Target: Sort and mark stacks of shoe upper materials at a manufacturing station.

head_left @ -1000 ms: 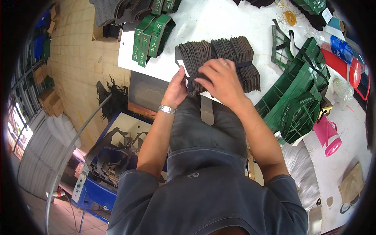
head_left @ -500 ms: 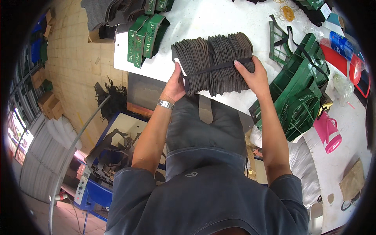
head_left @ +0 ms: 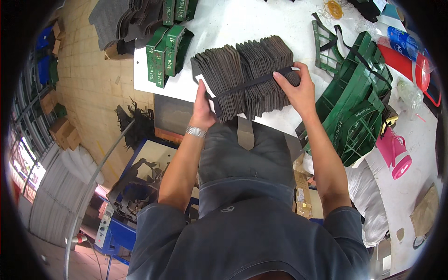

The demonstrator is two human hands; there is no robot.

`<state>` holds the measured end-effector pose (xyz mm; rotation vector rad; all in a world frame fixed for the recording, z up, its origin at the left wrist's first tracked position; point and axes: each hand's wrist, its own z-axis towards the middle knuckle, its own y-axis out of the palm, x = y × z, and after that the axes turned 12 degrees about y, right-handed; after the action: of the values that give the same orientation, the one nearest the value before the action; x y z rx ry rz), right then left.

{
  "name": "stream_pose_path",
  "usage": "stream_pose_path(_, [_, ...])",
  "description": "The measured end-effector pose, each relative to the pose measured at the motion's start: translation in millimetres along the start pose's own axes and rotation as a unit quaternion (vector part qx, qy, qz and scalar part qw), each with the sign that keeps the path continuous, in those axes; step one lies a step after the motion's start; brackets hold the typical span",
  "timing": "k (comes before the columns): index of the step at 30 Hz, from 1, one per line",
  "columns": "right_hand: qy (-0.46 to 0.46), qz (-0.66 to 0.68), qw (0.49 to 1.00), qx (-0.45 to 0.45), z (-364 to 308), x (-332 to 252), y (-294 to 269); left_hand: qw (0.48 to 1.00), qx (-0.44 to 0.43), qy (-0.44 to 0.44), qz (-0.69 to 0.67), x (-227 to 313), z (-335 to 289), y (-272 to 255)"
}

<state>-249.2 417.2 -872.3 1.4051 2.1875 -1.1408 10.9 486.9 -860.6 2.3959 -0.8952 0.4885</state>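
Observation:
A thick bundle of dark grey felt-like pieces (head_left: 224, 70) is held between my two hands, just over the near edge of the white table. A black strap (head_left: 249, 85) runs along the bundle's length. My left hand (head_left: 203, 109) grips the left end, its thumb on a white label (head_left: 204, 85) there. At the other end my right hand (head_left: 299, 89) has its thumb on the strap and the pieces, with fingers curled round the far side. The undersides of both grips are hidden.
Green plastic frames (head_left: 357, 93) lie right of the bundle, near a pink bottle (head_left: 394, 151) and a blue bottle (head_left: 403, 43). Green curved blocks (head_left: 170, 51) and stacked grey sheets (head_left: 119, 21) sit at the far left. A blue machine (head_left: 114, 228) stands lower left.
The bundle has shifted slightly left and tilted, its left end lower and its right end higher. Both hands have moved with it and keep their hold.

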Motion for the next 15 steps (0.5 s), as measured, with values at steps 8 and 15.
stream_pose_path(8, [0.079, 0.266, 0.937, -0.21, -2.6, -0.8, 58.2, 0.944, -0.145, 0.122, 0.27, 103.6, -64.7, 85.2])
stream_pose_path(15, [-0.03, 0.113, 0.993, 0.003, 0.1, -11.4, 40.2, 0.89, -0.164, 0.168, 0.391, 82.2, -46.3, 91.9])
